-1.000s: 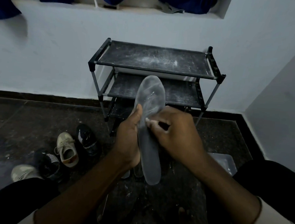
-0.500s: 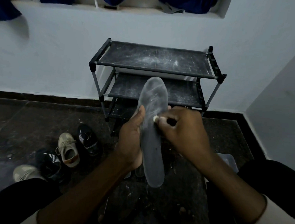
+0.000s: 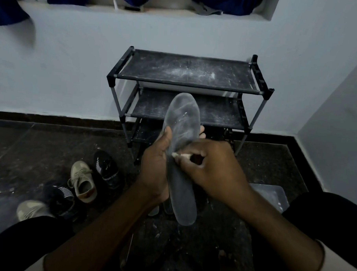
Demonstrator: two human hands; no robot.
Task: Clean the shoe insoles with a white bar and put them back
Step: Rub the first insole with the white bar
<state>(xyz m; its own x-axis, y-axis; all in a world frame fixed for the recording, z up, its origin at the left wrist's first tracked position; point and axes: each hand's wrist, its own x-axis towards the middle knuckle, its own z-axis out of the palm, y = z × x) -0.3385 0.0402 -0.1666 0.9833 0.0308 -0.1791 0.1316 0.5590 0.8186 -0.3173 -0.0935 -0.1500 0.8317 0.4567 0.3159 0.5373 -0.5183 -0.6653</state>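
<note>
Head view looked down at a long grey foam shoe insole (image 3: 183,119), held upright in the middle of the scene, its rounded toe end far and its heel end near. The left hand (image 3: 153,171) had its grip closed on the insole's left edge near the middle, thumb lying on the front face and fingertips showing past the right edge. The right hand (image 3: 215,171) had its grip pinched tight on a small white bar (image 3: 178,155), whose tip touched the insole's face just beside the left thumb. White streaks dusted the insole's upper half.

Behind the insole stood a black three-tier shoe rack (image 3: 184,72) against the pale wall, its shelves smeared with white powder. On the dark floor (image 3: 40,149) to the left lay a beige lace-up sneaker (image 3: 82,182) next to a black sneaker with white stripes (image 3: 107,169), with another black striped shoe (image 3: 62,200) and another beige shoe (image 3: 30,210) nearer. A translucent plastic box (image 3: 273,195) sat on the floor to the right, partly behind the right forearm. Flat shapes under the insole's heel were possibly more insoles; it was too dark to tell.
</note>
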